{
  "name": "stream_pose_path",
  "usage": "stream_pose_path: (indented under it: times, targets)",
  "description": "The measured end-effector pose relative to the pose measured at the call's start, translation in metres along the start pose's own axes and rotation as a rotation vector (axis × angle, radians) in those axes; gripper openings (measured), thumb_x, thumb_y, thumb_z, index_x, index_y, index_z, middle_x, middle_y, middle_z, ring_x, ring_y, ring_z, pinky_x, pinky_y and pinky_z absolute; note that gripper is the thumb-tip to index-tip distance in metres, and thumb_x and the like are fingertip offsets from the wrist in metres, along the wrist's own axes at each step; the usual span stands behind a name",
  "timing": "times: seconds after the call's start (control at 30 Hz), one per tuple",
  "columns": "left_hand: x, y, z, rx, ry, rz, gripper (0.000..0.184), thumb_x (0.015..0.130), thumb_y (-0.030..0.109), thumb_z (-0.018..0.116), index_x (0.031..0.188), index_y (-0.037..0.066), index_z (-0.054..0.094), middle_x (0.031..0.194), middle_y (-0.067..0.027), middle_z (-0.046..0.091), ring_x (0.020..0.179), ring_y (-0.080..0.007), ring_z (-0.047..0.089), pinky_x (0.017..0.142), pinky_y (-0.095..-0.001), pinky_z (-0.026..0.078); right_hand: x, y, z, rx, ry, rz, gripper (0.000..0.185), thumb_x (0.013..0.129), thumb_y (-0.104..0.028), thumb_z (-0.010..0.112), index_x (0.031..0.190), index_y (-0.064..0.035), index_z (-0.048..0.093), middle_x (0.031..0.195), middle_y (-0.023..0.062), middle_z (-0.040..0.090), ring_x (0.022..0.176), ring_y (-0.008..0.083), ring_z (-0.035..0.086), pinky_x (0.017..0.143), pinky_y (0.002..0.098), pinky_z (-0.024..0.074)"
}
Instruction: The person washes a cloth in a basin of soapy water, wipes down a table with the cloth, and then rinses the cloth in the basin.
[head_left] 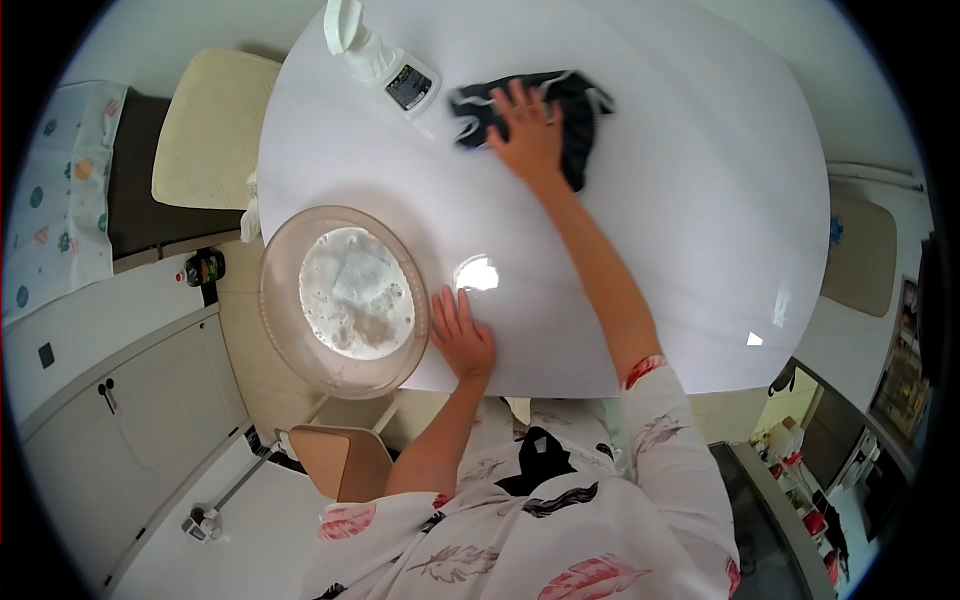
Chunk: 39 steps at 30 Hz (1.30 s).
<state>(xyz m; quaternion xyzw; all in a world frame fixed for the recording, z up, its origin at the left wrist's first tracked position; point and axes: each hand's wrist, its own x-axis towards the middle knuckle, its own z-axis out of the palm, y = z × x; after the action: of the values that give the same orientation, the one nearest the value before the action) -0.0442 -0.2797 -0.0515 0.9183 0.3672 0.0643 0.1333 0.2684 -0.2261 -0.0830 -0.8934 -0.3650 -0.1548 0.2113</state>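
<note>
My right hand point(528, 138) lies with fingers spread on top of a dark cloth point(578, 145) with light edging, near the far side of the round white table point(700, 230). The cloth's left part is a little blurred. My left hand point(463, 337) rests flat on the tabletop with its fingers stretched out, close against the right side of a clear plastic basin point(285, 335). Foamy, whitish water point(357, 290) fills the bottom of the basin. Left of the cloth is a white spray bottle point(380, 62) with a dark label.
A cream cushioned chair point(212, 130) stands at the table's left, another chair point(862, 250) at its right. A brown stool or chair point(335, 462) sits below the basin. A dark bottle with a red cap point(203, 267) is by the left cabinets point(150, 400).
</note>
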Motion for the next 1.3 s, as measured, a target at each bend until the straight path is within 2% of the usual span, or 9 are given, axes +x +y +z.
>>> stream_pose_path:
  times: [0.07, 0.23, 0.57, 0.7, 0.8, 0.93, 1.03, 1.17, 1.3]
  targets:
    - [0.001, 0.0, -0.001, -0.022, -0.01, -0.007, 0.055, 0.077, 0.014, 0.04, 0.131, 0.006, 0.037, 0.14, -0.013, 0.03, 0.131, -0.0308, 0.023, 0.107, -0.0495, 0.012, -0.002, 0.033, -0.016, -0.069, 0.033, 0.095, 0.059, 0.076, -0.04, 0.056, 0.13, -0.0235, 0.041, 0.138, 0.0047, 0.034, 0.125, 0.0274, 0.033, 0.1, 0.0554, 0.0207]
    - [0.002, 0.002, -0.004, -0.028, -0.034, -0.011, 0.056, 0.077, 0.014, 0.04, 0.132, 0.006, 0.036, 0.141, -0.0127, 0.029, 0.131, -0.0305, 0.023, 0.107, -0.0493, 0.012, -0.051, 0.054, -0.06, -0.11, 0.01, 0.113, 0.059, 0.075, -0.034, 0.056, 0.131, -0.0231, 0.042, 0.139, 0.005, 0.033, 0.126, 0.0274, 0.032, 0.1, 0.05, 0.0226]
    - [0.002, 0.001, 0.003, -0.008, 0.043, 0.046, 0.057, 0.076, 0.01, 0.041, 0.133, 0.005, 0.033, 0.141, -0.0154, 0.028, 0.132, -0.0332, 0.022, 0.106, -0.0512, 0.011, -0.205, -0.072, -0.133, -0.004, -0.223, 0.414, 0.067, 0.071, -0.034, 0.061, 0.133, -0.0195, 0.039, 0.142, 0.0122, 0.028, 0.13, 0.0334, 0.025, 0.103, 0.0498, 0.0186]
    - [0.002, -0.001, 0.003, 0.001, 0.079, 0.091, 0.056, 0.078, 0.012, 0.041, 0.133, 0.004, 0.032, 0.142, -0.0144, 0.026, 0.133, -0.0323, 0.019, 0.106, -0.051, 0.012, -0.258, -0.1, -0.155, 0.039, -0.234, 0.47, 0.058, 0.078, -0.034, 0.056, 0.132, -0.0206, 0.04, 0.141, 0.0106, 0.029, 0.13, 0.032, 0.026, 0.104, 0.0488, 0.0189]
    - [0.001, -0.003, 0.007, 0.044, 0.096, 0.115, 0.055, 0.08, 0.014, 0.041, 0.133, 0.005, 0.032, 0.143, -0.0136, 0.024, 0.134, -0.0316, 0.018, 0.106, -0.0511, 0.013, -0.287, -0.102, -0.164, -0.052, -0.167, 0.633, 0.046, 0.086, -0.026, 0.046, 0.131, -0.0217, 0.042, 0.14, 0.0068, 0.033, 0.128, 0.0291, 0.03, 0.104, 0.0467, 0.0199]
    - [0.0, -0.01, 0.011, 0.034, 0.1, 0.148, 0.054, 0.081, 0.016, 0.042, 0.133, 0.006, 0.032, 0.143, -0.0134, 0.023, 0.134, -0.0315, 0.018, 0.105, -0.0515, 0.015, -0.302, -0.081, -0.176, -0.204, -0.113, 0.745, 0.047, 0.084, -0.023, 0.052, 0.13, -0.0219, 0.043, 0.138, 0.0063, 0.036, 0.125, 0.0284, 0.033, 0.1, 0.0483, 0.0237]
    - [0.004, -0.007, 0.014, 0.021, 0.07, 0.117, 0.057, 0.08, 0.013, 0.045, 0.134, 0.005, 0.029, 0.143, -0.0151, 0.022, 0.133, -0.0335, 0.017, 0.106, -0.0519, 0.015, -0.317, -0.059, -0.192, -0.265, -0.069, 0.809, 0.054, 0.079, -0.029, 0.057, 0.13, -0.0231, 0.043, 0.138, 0.0055, 0.035, 0.126, 0.0278, 0.032, 0.1, 0.0515, 0.0222]
    - [0.001, -0.009, 0.013, 0.068, 0.098, 0.169, 0.058, 0.082, 0.018, 0.042, 0.136, 0.004, 0.027, 0.144, -0.0168, 0.019, 0.134, -0.0346, 0.015, 0.106, -0.0527, 0.014, -0.316, -0.047, -0.185, -0.341, -0.06, 0.759, 0.06, 0.074, -0.029, 0.058, 0.131, -0.0227, 0.041, 0.141, 0.0075, 0.03, 0.128, 0.0303, 0.027, 0.098, 0.0562, 0.0208]
    - [0.003, -0.005, 0.016, 0.162, 0.118, 0.187, 0.057, 0.086, 0.022, 0.037, 0.138, 0.004, 0.022, 0.145, -0.0177, 0.014, 0.134, -0.035, 0.013, 0.105, -0.0541, 0.012, -0.295, -0.043, -0.168, -0.319, -0.061, 0.772, 0.065, 0.074, -0.032, 0.055, 0.134, -0.018, 0.036, 0.144, 0.011, 0.022, 0.13, 0.0359, 0.021, 0.1, 0.0605, 0.0133]
